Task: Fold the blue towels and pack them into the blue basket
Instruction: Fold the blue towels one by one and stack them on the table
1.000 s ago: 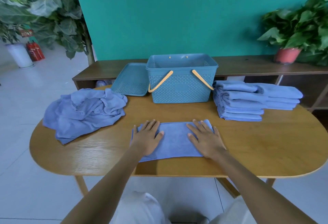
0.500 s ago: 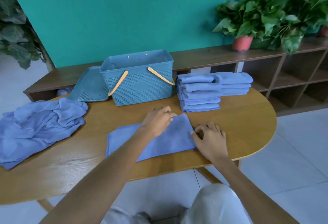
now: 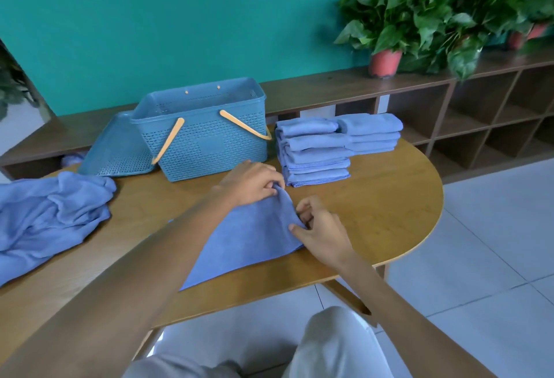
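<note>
- Head view: since a second ago both hands have left the flat press and shifted to the towel's right end.
- Left hand pinches the far corner, right hand the near one; both closed on cloth.
- Towel lies on the table, in front of the blue basket, beside the folded stack.
- Risk: uneven pinch, so corners misalign and the fold skews; a dragged towel could bunch.

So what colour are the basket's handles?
Light orange handles against the blue basket, clearest in the head view.
</note>
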